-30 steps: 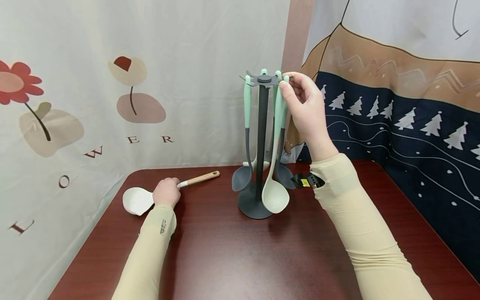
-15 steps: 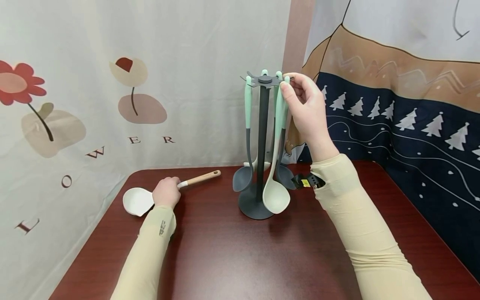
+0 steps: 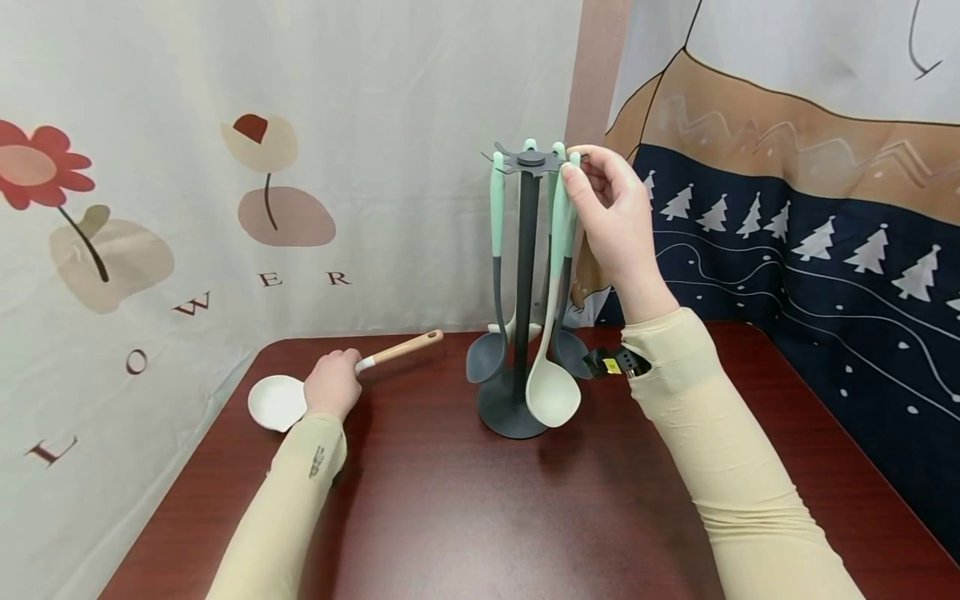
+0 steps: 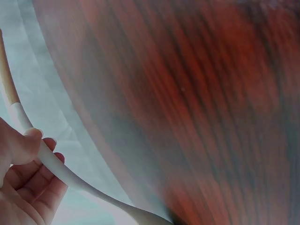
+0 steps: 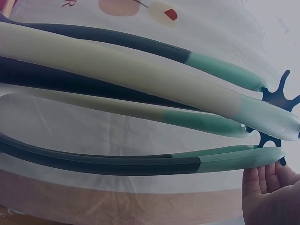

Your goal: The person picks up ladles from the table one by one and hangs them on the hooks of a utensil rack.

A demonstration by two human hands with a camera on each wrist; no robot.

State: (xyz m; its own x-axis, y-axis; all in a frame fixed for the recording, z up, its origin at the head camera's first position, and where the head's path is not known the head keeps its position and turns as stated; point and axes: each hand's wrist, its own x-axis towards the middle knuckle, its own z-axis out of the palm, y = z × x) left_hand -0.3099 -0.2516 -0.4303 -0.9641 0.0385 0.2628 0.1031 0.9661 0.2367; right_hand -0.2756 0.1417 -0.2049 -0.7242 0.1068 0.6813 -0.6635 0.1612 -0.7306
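My left hand (image 3: 333,383) grips a white ladle (image 3: 276,402) low on its neck, at the left of the table. Its wood-ended handle slants up to the right; in the left wrist view, thumb and fingers pinch the white shaft (image 4: 49,157). At the top of a dark utensil rack (image 3: 527,250), my right hand (image 3: 611,212) pinches one hook with thumb and fingers, beside the green handle tips. A cream ladle (image 3: 553,402) with a green handle hangs at the front of the rack. The right wrist view shows the right fingertips (image 5: 272,173) against the end of a dark utensil's green handle (image 5: 239,160).
Grey utensils, one a grey spoon (image 3: 486,358), hang around the rack, whose round base (image 3: 510,421) stands on the brown table (image 3: 465,517). Printed curtains (image 3: 420,208) close off the back and sides.
My left hand has tilted the white ladle: its handle end has risen slightly and the bowl has turned. The right hand and the rack look unchanged.
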